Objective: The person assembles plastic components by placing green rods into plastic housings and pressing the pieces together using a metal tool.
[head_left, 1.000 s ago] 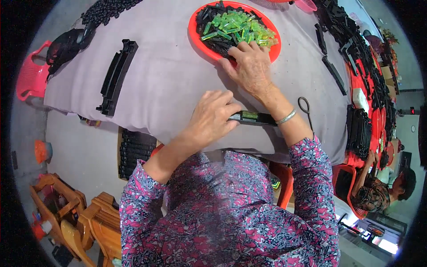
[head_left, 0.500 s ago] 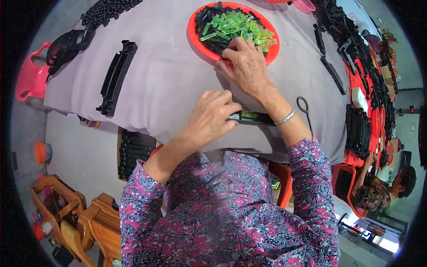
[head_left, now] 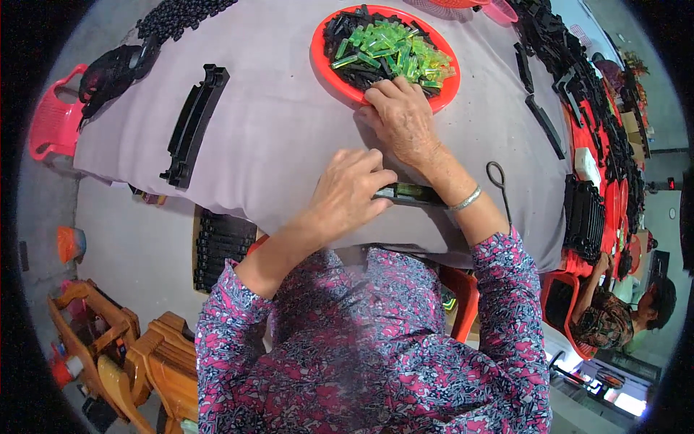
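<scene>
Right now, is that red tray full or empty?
Well filled: green pieces lie heaped over black pieces inside the red tray. The right hand hides part of its near edge.

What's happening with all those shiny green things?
A person's left hand holds a black channel-shaped part with a greenish piece in it. The right hand is at the near rim of a red oval tray of translucent green tubes and black pieces; whether it holds anything is hidden.
</scene>
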The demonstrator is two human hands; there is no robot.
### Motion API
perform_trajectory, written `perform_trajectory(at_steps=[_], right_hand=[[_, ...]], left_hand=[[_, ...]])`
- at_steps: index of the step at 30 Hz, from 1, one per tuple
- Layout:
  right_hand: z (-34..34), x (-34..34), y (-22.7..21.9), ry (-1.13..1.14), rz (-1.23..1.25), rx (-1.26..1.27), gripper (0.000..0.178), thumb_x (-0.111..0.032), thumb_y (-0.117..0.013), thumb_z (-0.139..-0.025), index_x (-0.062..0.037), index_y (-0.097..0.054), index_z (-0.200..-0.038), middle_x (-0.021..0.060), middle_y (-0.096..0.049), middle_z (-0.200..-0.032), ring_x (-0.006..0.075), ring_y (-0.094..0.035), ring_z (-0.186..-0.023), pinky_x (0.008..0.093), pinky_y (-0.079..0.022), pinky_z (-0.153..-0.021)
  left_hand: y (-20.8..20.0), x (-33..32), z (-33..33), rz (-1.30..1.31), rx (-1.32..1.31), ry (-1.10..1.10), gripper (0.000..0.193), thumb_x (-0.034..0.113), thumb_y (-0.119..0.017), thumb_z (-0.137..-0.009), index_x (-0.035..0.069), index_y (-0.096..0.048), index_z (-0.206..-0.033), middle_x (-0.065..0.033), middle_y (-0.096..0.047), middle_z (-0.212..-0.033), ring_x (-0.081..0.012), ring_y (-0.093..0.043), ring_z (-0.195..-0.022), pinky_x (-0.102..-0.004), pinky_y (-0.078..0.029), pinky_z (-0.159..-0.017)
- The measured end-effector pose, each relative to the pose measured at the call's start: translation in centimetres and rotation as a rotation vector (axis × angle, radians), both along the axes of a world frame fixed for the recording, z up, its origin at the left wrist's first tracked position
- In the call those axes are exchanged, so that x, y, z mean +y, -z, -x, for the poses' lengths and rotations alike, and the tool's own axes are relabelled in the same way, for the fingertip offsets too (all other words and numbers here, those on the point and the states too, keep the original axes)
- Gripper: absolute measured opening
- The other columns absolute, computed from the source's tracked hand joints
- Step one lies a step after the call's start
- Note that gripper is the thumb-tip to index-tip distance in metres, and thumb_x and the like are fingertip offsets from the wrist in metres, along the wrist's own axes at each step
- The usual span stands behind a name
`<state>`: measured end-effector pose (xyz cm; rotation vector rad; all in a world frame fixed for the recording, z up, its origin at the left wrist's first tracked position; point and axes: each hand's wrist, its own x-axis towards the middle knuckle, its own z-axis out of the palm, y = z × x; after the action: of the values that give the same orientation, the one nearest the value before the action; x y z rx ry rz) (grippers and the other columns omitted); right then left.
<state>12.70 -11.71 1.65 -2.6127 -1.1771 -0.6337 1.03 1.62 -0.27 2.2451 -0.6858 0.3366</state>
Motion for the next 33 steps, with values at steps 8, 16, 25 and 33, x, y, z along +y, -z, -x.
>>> perform_trajectory(at_steps=[8, 16, 25, 33], right_hand=[[-0.5, -0.9, -0.3, -0.065, -0.24, 0.105, 0.014, -0.008, -0.074, -0.079, -0.0031, -0.068, -0.09, 0.0081, -0.066, -0.093, 0.0279, -0.063, -0.083, 0.0347, -0.051, -0.072], [2.4, -4.3, -4.5, 0.134, -1.008, 0.804, 0.02, -0.019, -0.075, -0.088, 0.0, -0.073, -0.095, 0.001, -0.065, -0.079, 0.0096, -0.057, -0.068, 0.025, -0.048, -0.064], [8.0, -4.7, -3.4, 0.253, -1.074, 1.21, 0.018, -0.017, -0.07, -0.093, -0.0003, -0.072, -0.097, -0.0012, -0.062, -0.079, 0.0058, -0.052, -0.067, 0.0219, -0.045, -0.063], [10.1, -4.5, -3.8, 0.202, -1.115, 0.91, 0.014, -0.01, -0.074, -0.088, 0.0006, -0.071, -0.096, -0.0009, -0.064, -0.077, 0.0053, -0.055, -0.066, 0.0201, -0.044, -0.058]], left_hand=[[0.1, 0.0, -0.1, 0.009, -0.003, 0.015, 0.028, 0.018, -0.075, -0.069, 0.007, -0.071, -0.095, -0.0066, -0.058, -0.086, -0.0265, -0.058, -0.087, -0.0416, -0.041, -0.081], [-1.2, 0.6, -0.2, 0.428, 0.132, -0.112, 0.042, 0.017, -0.082, -0.075, 0.002, -0.067, -0.112, -0.01, -0.061, -0.095, -0.0225, -0.062, -0.087, -0.0352, -0.049, -0.075], [-1.9, 0.1, -0.1, 0.718, 0.294, -0.057, 0.028, 0.007, -0.074, -0.086, -0.001, -0.067, -0.111, -0.0055, -0.065, -0.096, -0.0114, -0.063, -0.09, -0.0239, -0.05, -0.073], [-3.5, 0.1, 1.0, 0.884, 0.55, -0.039, 0.015, 0.002, -0.071, -0.088, -0.003, -0.069, -0.103, -0.0004, -0.065, -0.088, -0.0051, -0.06, -0.081, -0.0205, -0.05, -0.071]])
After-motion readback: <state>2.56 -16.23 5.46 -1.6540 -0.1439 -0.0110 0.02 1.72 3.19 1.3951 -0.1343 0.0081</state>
